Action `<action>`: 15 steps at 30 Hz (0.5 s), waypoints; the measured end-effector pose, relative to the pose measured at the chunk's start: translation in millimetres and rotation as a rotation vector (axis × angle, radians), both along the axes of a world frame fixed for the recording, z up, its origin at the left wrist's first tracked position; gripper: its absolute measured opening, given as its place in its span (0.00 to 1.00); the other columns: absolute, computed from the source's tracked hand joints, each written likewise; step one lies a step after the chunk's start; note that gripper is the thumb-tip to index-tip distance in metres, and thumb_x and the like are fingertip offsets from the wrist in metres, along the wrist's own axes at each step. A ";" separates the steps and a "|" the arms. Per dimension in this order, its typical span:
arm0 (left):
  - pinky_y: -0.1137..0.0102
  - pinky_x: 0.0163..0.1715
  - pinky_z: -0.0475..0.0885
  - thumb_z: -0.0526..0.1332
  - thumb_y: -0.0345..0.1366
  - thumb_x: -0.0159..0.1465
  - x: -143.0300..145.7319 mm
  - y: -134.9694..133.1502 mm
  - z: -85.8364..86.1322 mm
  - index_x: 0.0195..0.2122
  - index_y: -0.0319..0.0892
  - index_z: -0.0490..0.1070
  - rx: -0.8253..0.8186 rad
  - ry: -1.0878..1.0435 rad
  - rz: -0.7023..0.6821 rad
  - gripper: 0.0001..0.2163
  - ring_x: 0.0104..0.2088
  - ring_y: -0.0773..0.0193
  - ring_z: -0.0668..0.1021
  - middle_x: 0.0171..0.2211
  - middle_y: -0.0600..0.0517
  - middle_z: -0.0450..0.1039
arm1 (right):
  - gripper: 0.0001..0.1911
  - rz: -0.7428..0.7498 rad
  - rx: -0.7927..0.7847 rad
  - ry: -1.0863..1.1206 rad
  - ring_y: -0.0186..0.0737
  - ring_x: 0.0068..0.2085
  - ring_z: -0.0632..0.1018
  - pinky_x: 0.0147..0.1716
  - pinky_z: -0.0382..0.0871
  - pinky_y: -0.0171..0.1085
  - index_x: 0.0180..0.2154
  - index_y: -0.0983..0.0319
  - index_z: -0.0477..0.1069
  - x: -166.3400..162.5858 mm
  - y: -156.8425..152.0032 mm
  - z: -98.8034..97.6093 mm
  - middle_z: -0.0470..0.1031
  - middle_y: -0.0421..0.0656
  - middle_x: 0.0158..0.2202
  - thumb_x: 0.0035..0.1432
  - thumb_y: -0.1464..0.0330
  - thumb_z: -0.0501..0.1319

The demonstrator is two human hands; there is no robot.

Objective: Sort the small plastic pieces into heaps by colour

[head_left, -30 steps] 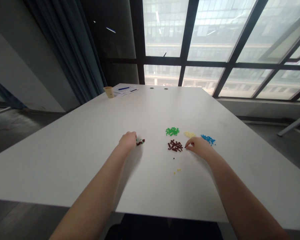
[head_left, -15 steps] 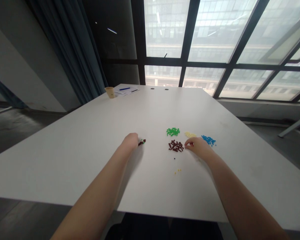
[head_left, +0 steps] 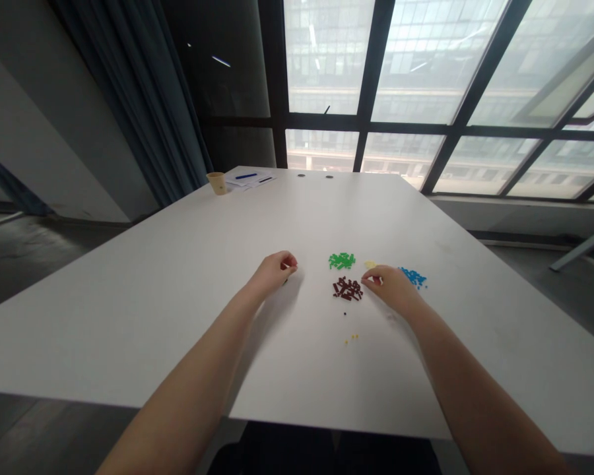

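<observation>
My left hand (head_left: 277, 268) is raised a little over the white table, thumb and fingertips pinched together. What it pinches, if anything, is too small to make out. Under it, mostly covered, a small dark piece (head_left: 285, 282) peeks out. Close to the right side of the pile of dark brown building-brick-like pieces (head_left: 347, 289), my right hand (head_left: 387, 285) has its thumb and index finger closed in a pinch. Anything between those tips cannot be seen. Behind that hand lie pale yellow pieces (head_left: 371, 264), partly hidden, and to its right blue pieces (head_left: 412, 277).
Green pieces (head_left: 342, 261) form a pile behind the brown one. Nearer me lie a tiny black piece (head_left: 345, 314) and a few yellow bits (head_left: 353, 337). A paper cup (head_left: 218, 184) and papers with pens (head_left: 250, 181) sit at the table's far left.
My left hand has moved right and turned, now covering most of the brown and green pieces that showed beside it. My right hand has shifted slightly left and away from me, towards the brown pile.
</observation>
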State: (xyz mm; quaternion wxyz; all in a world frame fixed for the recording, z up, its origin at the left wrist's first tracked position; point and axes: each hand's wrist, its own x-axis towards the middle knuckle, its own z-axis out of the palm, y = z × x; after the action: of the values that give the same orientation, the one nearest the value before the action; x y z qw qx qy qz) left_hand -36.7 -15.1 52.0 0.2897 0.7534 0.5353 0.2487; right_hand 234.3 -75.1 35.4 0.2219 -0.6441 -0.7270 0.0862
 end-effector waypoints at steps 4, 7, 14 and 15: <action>0.73 0.32 0.67 0.61 0.35 0.52 19.5 -9.8 -3.5 0.30 0.39 0.67 -0.051 -0.388 -0.202 0.07 0.31 0.67 0.73 0.31 0.51 0.72 | 0.09 0.119 0.123 0.089 0.33 0.28 0.69 0.31 0.60 0.33 0.29 0.59 0.75 -14.7 -4.6 5.4 0.70 0.40 0.25 0.53 0.66 0.56; 0.72 0.34 0.67 0.63 0.35 0.50 31.3 -15.2 -9.9 0.31 0.39 0.67 -0.123 -0.591 -0.280 0.09 0.32 0.68 0.73 0.31 0.51 0.72 | 0.08 0.210 0.213 0.145 0.33 0.28 0.69 0.32 0.60 0.33 0.30 0.60 0.75 -25.6 -9.3 9.3 0.70 0.39 0.24 0.54 0.67 0.57; 0.70 0.35 0.67 0.65 0.38 0.49 43.3 -25.6 -13.7 0.29 0.38 0.71 -0.195 -0.640 -0.313 0.10 0.32 0.67 0.72 0.29 0.51 0.72 | 0.07 0.298 0.335 0.221 0.34 0.30 0.70 0.35 0.62 0.35 0.31 0.59 0.74 -41.8 -18.3 14.3 0.71 0.40 0.26 0.55 0.68 0.57; 0.70 0.36 0.67 0.65 0.38 0.50 43.8 -26.6 -13.3 0.29 0.38 0.71 -0.195 -0.628 -0.317 0.09 0.32 0.67 0.72 0.29 0.51 0.72 | 0.07 0.310 0.333 0.226 0.34 0.30 0.70 0.35 0.62 0.35 0.31 0.59 0.74 -43.3 -19.1 14.4 0.71 0.40 0.26 0.55 0.68 0.57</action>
State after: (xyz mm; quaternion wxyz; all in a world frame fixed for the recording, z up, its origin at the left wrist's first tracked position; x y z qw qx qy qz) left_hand 7.1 -41.7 38.7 0.5456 0.6827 0.3179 0.3677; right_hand 190.9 -94.2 49.8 0.3889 -0.4659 -0.7917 0.0696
